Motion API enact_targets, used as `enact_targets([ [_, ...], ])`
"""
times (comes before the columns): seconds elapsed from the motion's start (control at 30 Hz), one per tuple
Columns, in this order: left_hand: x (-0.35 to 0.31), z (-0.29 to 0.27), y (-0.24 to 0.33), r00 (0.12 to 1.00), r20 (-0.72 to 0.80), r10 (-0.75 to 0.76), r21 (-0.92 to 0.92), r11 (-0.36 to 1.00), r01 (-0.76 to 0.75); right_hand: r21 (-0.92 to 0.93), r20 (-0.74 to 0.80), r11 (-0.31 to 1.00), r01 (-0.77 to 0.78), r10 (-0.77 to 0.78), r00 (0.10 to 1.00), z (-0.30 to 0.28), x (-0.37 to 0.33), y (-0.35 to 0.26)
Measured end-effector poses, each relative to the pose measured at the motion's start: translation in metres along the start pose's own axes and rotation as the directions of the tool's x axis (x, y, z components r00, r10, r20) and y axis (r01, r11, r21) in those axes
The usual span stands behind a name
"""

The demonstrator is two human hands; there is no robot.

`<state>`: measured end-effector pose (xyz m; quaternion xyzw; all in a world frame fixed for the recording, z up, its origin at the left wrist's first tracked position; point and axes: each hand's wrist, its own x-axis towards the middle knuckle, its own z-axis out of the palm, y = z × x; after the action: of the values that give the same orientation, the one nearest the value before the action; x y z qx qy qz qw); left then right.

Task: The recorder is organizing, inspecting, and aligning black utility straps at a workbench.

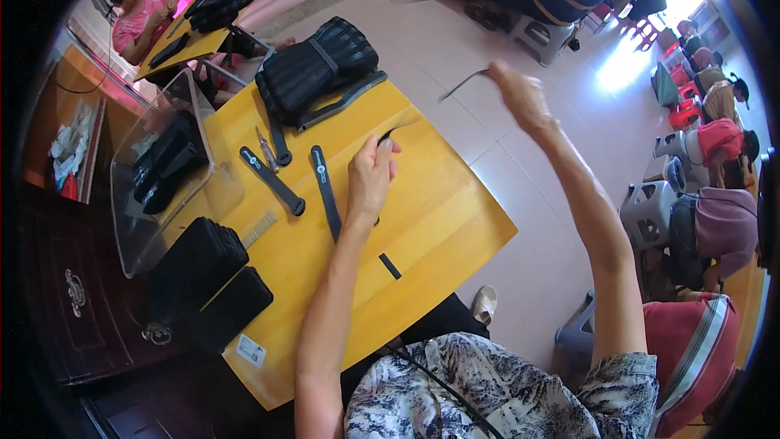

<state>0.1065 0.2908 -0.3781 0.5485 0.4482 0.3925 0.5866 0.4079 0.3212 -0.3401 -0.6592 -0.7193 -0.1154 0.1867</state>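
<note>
My left hand (370, 183) is raised over the yellow table, its fingers pinched on a small black piece (386, 136) whose far end is blurred. Out past the table's right edge, my right hand (524, 99) is closed on a thin, dark, bent strip (461, 85). Beside my left wrist lies a black strap with a rounded end (322, 183). Another black strap (272, 181) rests to its left, near a slim pointed hand tool (266, 146). A short black strip (390, 266) lies on the table between my forearms.
A banded bundle of black straps (321, 65) sits at the table's far edge. On the left stand a clear plastic bin (122, 219) with black goods and black stacks (199, 264). A white label (251, 350) lies near the front corner. Other people sit around the room on stools.
</note>
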Motion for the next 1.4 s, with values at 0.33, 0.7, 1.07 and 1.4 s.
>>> enact_targets([
  [0.33, 0.010, -0.003, -0.029, 0.972, -0.230, 0.048, 0.161, 0.987, -0.011, 0.061, 0.066, 0.989, -0.133, 0.129, 0.989, 0.011, -0.082, -0.107],
  [0.7, 0.011, -0.010, -0.025, 0.924, -0.324, 0.203, 0.424, 0.904, -0.050, 0.167, 0.064, 0.982, -0.091, 0.081, 0.995, 0.028, -0.123, -0.155],
  [1.07, -0.009, -0.020, -0.015, 0.890, -0.208, 0.405, 0.811, 0.580, -0.074, 0.355, 0.226, 0.894, -0.275, 0.203, 0.953, 0.024, -0.111, -0.170],
  [1.4, -0.144, -0.069, 0.002, 0.912, -0.341, 0.227, 0.724, 0.682, 0.101, 0.958, -0.256, -0.003, 0.288, -0.465, 0.848, -0.169, -0.151, -0.258],
])
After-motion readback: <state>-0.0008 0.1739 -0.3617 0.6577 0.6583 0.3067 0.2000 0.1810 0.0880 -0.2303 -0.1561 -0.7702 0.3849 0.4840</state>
